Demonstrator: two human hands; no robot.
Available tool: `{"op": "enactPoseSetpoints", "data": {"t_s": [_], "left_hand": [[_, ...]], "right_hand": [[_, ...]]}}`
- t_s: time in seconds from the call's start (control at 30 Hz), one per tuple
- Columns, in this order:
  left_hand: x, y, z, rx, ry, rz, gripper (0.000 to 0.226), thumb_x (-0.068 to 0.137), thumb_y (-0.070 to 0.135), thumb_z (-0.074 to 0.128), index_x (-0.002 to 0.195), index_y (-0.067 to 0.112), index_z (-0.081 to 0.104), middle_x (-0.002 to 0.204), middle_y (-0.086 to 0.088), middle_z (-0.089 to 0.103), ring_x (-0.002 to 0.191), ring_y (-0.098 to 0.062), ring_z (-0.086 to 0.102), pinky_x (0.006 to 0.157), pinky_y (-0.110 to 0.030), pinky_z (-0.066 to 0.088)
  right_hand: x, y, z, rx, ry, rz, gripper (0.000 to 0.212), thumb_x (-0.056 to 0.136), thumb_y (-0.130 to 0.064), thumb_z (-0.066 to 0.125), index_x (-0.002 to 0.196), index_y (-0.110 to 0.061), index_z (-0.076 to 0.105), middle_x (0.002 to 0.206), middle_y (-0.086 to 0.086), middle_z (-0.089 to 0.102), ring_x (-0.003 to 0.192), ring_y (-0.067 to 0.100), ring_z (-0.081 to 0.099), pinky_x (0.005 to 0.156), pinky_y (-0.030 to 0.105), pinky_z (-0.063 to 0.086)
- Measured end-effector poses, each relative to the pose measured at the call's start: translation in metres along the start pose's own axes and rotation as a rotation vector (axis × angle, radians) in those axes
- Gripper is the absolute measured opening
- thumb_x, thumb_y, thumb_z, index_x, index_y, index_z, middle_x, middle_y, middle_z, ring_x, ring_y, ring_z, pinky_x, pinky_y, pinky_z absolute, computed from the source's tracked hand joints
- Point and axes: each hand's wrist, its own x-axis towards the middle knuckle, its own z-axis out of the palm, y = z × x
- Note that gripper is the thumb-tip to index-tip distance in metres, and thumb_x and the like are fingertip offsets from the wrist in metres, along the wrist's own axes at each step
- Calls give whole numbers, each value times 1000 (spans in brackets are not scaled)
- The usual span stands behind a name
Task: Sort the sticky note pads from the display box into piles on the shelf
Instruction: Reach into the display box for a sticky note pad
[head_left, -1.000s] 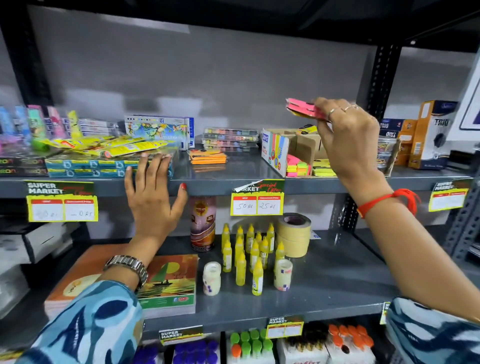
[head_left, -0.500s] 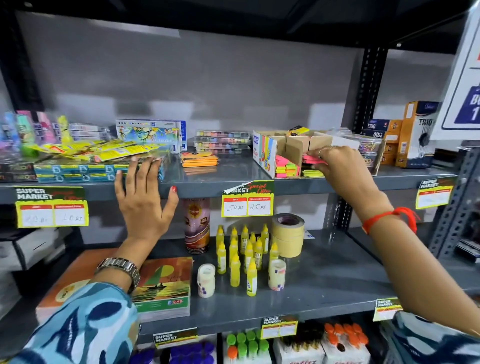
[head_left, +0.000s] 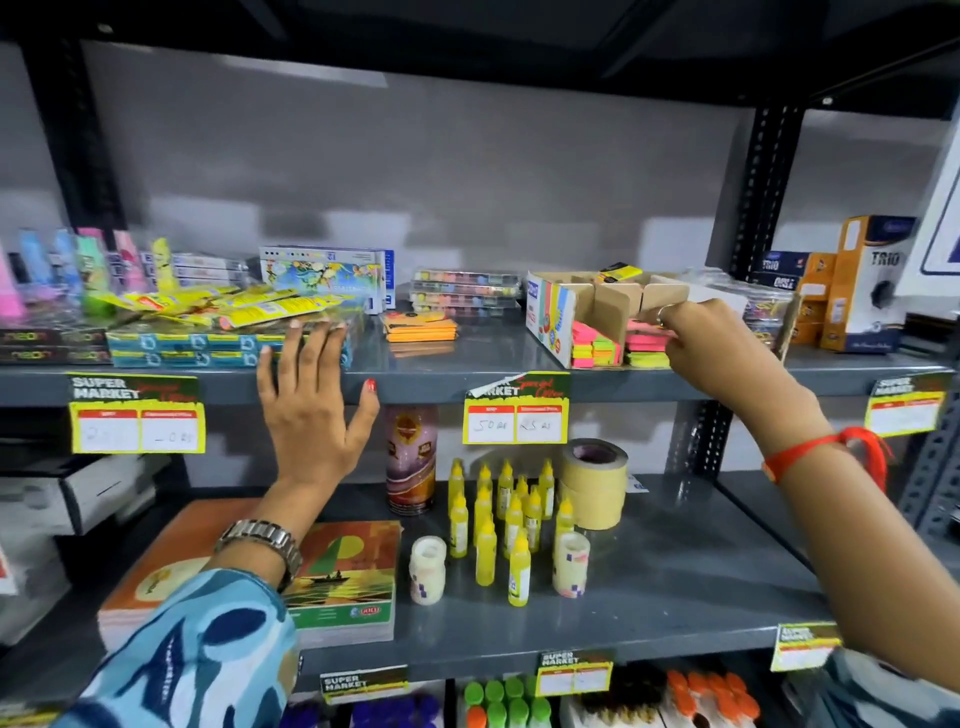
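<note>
While left fingers (head_left: 311, 353) splay wide at shelf edge (head_left: 415, 382), right fingers (head_left: 670, 332) pinch pink pads (head_left: 644, 338).

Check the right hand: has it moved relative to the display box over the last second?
Yes. The right hand dropped from above the display box to the pink pads at the box's open front on the shelf.

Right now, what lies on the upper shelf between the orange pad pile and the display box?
In the head view, only bare grey shelf lies between the orange pad pile and the display box.
</note>
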Motion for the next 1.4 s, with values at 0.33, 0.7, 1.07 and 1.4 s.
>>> {"op": "enactPoseSetpoints", "data": {"t_s": [0.33, 0.7, 1.07, 1.4], "left_hand": [[1, 0, -3, -4, -5, 12, 57, 93, 40, 38, 136, 4, 48, 138, -15, 51, 137, -31, 33, 114, -47, 16], [0, -3, -1, 18, -45, 7, 60, 92, 42, 38, 138, 4, 46, 141, -14, 48, 138, -30, 32, 113, -49, 17], [-1, -1, 0, -3, 0, 20, 59, 92, 41, 40, 138, 4, 47, 140, -14, 50, 136, -30, 34, 114, -47, 16], [-3, 0, 1, -50, 22, 1, 58, 94, 40, 38, 139, 4, 44, 141, -16, 48, 138, -30, 30, 116, -45, 12]], "right_hand": [[40, -146, 24, 403, -23, -6, 32, 86, -22, 60, 112, -4, 60, 112, 18, 67, 105, 35, 60, 88, 38, 50], [104, -212, 72, 311, -471, 66, 67, 76, -56, 64, 122, -9, 54, 129, 14, 59, 118, 34, 55, 96, 40, 46], [93, -204, 67, 498, -238, 128, 40, 67, -47, 75, 73, -12, 57, 104, 15, 67, 100, 33, 62, 81, 38, 52], [55, -166, 13, 605, 16, 136, 47, 69, -50, 74, 63, -5, 63, 56, 9, 60, 71, 33, 58, 57, 29, 38]]}}
